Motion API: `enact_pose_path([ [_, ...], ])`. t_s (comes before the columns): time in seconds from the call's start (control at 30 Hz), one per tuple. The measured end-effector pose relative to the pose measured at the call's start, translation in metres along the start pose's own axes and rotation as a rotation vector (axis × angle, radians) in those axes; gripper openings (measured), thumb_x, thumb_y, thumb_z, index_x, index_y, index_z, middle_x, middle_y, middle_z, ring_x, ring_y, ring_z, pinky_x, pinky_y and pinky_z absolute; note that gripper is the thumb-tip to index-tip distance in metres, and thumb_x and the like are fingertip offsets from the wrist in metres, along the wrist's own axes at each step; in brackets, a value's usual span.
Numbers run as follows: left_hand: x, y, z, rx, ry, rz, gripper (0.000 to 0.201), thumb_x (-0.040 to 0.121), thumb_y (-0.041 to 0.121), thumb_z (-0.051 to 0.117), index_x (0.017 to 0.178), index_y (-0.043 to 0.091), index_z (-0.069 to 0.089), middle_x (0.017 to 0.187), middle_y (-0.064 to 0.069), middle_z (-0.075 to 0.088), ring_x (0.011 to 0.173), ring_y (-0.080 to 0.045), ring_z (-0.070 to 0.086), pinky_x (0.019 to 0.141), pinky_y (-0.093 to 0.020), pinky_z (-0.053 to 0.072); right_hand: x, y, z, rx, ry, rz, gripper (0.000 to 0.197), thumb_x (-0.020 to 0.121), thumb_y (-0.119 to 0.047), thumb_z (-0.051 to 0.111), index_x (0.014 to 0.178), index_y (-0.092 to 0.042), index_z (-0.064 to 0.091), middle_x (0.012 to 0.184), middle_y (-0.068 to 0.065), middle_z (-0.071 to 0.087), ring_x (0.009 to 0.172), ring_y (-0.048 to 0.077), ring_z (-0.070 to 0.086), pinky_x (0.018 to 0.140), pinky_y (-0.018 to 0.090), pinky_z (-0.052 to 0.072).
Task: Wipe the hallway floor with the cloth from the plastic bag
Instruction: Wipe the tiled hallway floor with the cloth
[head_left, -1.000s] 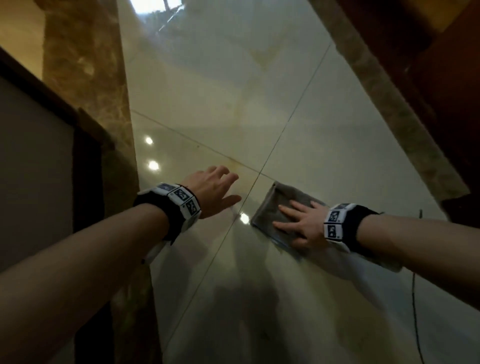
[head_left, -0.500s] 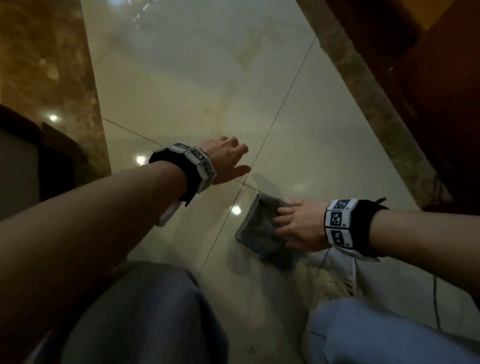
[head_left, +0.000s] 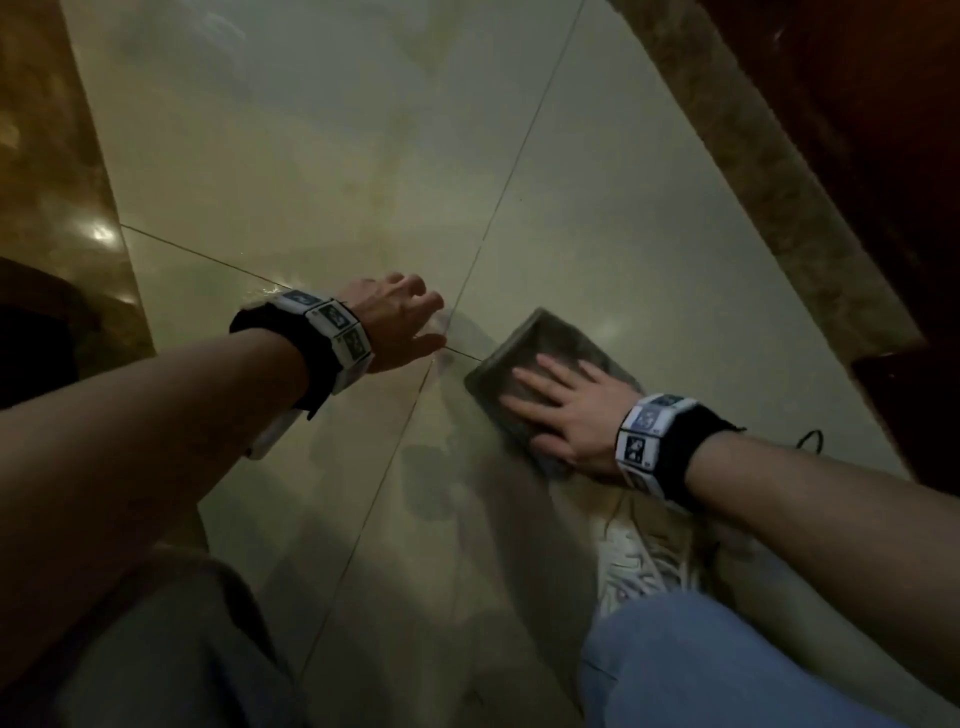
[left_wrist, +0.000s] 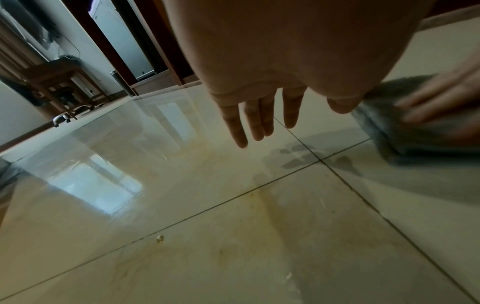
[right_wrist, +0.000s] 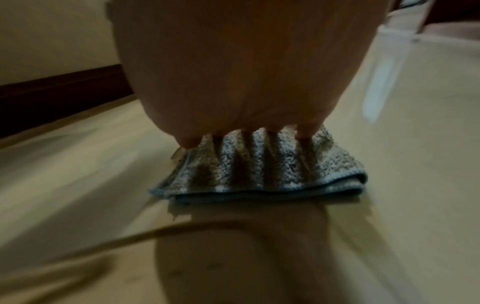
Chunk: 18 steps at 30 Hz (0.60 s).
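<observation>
A folded grey cloth (head_left: 540, 343) lies flat on the glossy cream floor tiles (head_left: 332, 156), just right of where two grout lines cross. My right hand (head_left: 566, 410) presses on it with straight, spread fingers. In the right wrist view the cloth (right_wrist: 262, 170) shows its folded edge beneath my right hand (right_wrist: 246, 133). My left hand (head_left: 400, 322) hovers just left of the cloth, fingers relaxed and holding nothing. The left wrist view shows the left hand (left_wrist: 262, 117) above the floor, with the cloth (left_wrist: 384, 123) at its right. No plastic bag is in view.
A brown marble border strip (head_left: 769, 197) and dark wood (head_left: 857, 130) run along the right. A brown marble wall (head_left: 47, 156) stands at the left. My knees (head_left: 701, 665) and a pale shoe (head_left: 639, 561) are near the bottom. A doorway with a wooden chair (left_wrist: 57, 82) lies beyond.
My right hand has flattened its fingers on the cloth and slid it forward to the right. My left hand has stayed beside it. The camera has tilted down towards my knees.
</observation>
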<state>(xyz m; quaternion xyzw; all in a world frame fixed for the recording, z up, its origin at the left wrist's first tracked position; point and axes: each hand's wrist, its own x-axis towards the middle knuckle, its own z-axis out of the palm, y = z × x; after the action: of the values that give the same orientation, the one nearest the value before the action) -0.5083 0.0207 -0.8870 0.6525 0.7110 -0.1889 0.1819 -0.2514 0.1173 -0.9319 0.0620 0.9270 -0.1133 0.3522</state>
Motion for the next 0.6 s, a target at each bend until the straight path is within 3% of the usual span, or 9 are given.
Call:
enact_pose_path([
  [0.07, -0.001, 0.004, -0.002, 0.022, -0.017, 0.006, 0.055, 0.096, 0.058, 0.035, 0.138, 0.024, 0.043, 0.143, -0.007, 0.045, 0.121, -0.026, 0.052, 0.086, -0.041, 0.053, -0.006, 0.028, -0.004, 0.055, 0.01, 0.148, 0.06, 0.101, -0.056, 0.022, 0.153, -0.045, -0.006, 0.163, -0.007, -0.014, 0.151, 0.023, -0.011, 0.12, 0.051, 0.01],
  [0.27, -0.002, 0.024, -0.012, 0.024, -0.019, 0.078, 0.054, 0.096, 0.057, 0.034, 0.139, 0.026, 0.043, 0.144, -0.005, 0.045, 0.122, -0.026, 0.051, 0.09, -0.044, 0.052, -0.03, 0.087, 0.007, 0.35, -0.064, 0.47, 0.064, 0.102, -0.048, 0.033, 0.153, -0.044, -0.005, 0.163, -0.006, -0.015, 0.151, 0.026, -0.01, 0.119, 0.056, 0.011],
  [0.47, -0.003, 0.037, -0.013, 0.0, -0.02, 0.107, 0.055, 0.096, 0.057, 0.035, 0.141, 0.025, 0.041, 0.144, -0.007, 0.045, 0.122, -0.027, 0.051, 0.089, -0.043, 0.052, -0.031, 0.093, -0.003, 0.369, -0.153, 0.46, 0.069, 0.103, -0.042, 0.037, 0.154, -0.038, -0.008, 0.163, 0.004, -0.017, 0.149, 0.035, -0.012, 0.121, 0.048, 0.003],
  [0.6, -0.002, 0.045, -0.011, 0.013, -0.019, 0.127, 0.059, 0.095, 0.059, 0.033, 0.143, 0.024, 0.038, 0.143, -0.008, 0.046, 0.121, -0.028, 0.052, 0.087, -0.044, 0.054, -0.036, 0.092, 0.001, 0.37, -0.127, 0.453, 0.077, 0.1, -0.043, 0.044, 0.154, -0.038, -0.011, 0.162, 0.002, -0.02, 0.149, 0.033, -0.015, 0.119, 0.049, 0.003],
])
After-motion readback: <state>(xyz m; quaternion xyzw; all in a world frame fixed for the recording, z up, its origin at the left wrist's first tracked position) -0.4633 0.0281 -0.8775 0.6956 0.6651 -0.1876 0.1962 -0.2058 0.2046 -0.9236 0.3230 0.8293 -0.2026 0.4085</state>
